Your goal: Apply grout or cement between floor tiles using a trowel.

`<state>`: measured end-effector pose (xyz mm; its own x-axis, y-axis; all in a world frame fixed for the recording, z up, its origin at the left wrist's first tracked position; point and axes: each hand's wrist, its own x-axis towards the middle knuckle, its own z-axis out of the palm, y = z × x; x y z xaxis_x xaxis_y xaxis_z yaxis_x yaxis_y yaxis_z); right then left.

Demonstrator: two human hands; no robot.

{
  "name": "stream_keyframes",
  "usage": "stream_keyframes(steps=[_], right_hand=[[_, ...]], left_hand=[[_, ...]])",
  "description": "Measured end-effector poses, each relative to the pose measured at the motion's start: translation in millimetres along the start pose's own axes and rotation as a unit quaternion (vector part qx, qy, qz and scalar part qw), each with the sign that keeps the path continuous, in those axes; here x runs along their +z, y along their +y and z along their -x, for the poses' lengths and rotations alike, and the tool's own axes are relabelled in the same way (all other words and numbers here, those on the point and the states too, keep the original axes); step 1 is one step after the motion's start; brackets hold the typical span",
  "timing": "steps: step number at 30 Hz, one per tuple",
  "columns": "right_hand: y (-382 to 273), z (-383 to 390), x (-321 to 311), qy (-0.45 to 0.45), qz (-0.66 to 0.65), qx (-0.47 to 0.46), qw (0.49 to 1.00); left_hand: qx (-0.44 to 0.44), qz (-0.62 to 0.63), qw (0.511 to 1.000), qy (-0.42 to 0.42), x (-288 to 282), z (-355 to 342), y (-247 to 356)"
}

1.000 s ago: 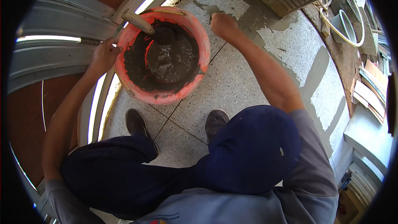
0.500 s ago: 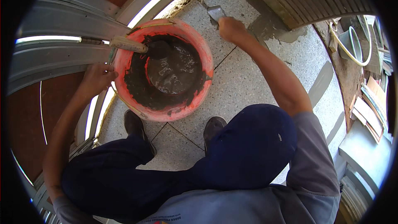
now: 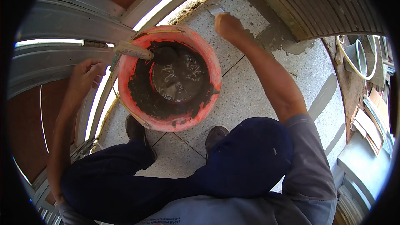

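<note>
The right hand (image 3: 227, 25) is closed around a small trowel (image 3: 215, 9) on the speckled floor (image 3: 250, 96) just beyond the orange bucket (image 3: 210, 64) of dark wet mortar, while the left hand (image 3: 85, 75), fingers loosely curled and empty, rests on the metal door track (image 3: 62, 64) beside the bucket.

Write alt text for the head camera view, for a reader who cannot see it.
A crouching person's right hand presses a small trowel to the speckled floor beyond an orange bucket of dark wet mortar. The left hand rests on a metal door track; a wooden-handled tool stands in the bucket.
</note>
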<state>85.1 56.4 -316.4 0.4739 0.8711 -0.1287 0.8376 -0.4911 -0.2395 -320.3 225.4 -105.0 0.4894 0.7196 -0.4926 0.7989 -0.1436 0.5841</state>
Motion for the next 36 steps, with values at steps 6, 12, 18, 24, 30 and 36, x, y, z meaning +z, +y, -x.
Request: stream_keyframes(steps=[6, 12, 18, 24, 30, 36], right_hand=[[16, 14, -37, -0.119, 0.040, -0.073, 0.989], [5, -1, -58, -0.086, -0.020, -0.096, 0.991], [0, -7, 35, 0.020, -0.020, 0.010, 1.000], [5, 2, -8, -0.049, -0.007, -0.055, 0.997], [-5, -37, -7, -0.005, -0.023, -0.027, 0.999], [36, -33, -4, -0.085, 0.093, -0.187, 0.974]], left_hand=[[-0.018, 0.008, 0.999, 0.030, -7, -3, -2], [-0.001, 0.030, 0.999, 0.029, -4, -8, 5], [-0.004, 0.021, 0.999, 0.030, -3, -15, 0], [0.008, 0.031, 0.998, 0.049, -13, -15, -10], [0.019, 0.022, 0.999, 0.033, -10, -17, -2], [0.014, 0.021, 0.999, 0.040, -10, -13, -1]])
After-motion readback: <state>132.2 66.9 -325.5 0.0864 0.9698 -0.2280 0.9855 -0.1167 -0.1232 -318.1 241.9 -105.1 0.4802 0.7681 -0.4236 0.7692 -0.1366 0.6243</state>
